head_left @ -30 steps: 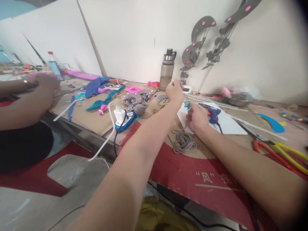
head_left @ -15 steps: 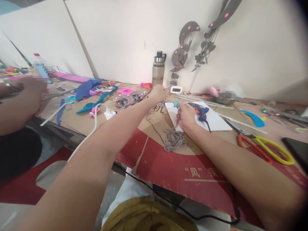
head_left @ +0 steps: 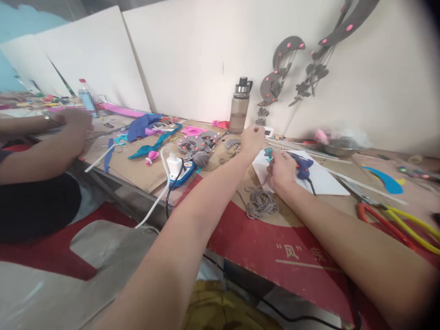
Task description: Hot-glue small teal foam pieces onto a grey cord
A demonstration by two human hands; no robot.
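My right hand (head_left: 283, 168) is closed, with a small teal star-shaped piece (head_left: 268, 154) pinched at its fingertips. It is over the edge of a white board (head_left: 325, 178), just left of a blue glue gun (head_left: 303, 166) lying there. My left hand (head_left: 252, 141) is closed in a pinch a little farther back, in front of a small white device (head_left: 268, 132). Whatever its fingertips hold is too small to make out. Tangled grey cord (head_left: 261, 204) lies on the cardboard nearer to me, below my right hand.
A water bottle (head_left: 239, 107) stands against the wall. Scissors (head_left: 374, 208) and a blue curved piece (head_left: 387, 178) lie right. On the left are a power strip (head_left: 184, 173), grey decorated pieces (head_left: 195, 143) and coloured scraps (head_left: 146, 127). Another person's arm (head_left: 51, 149) rests farther left.
The view has swung left, bringing the power strip into sight. My left hand has moved right, closer to my right hand. My right hand still holds the teal star by the board.
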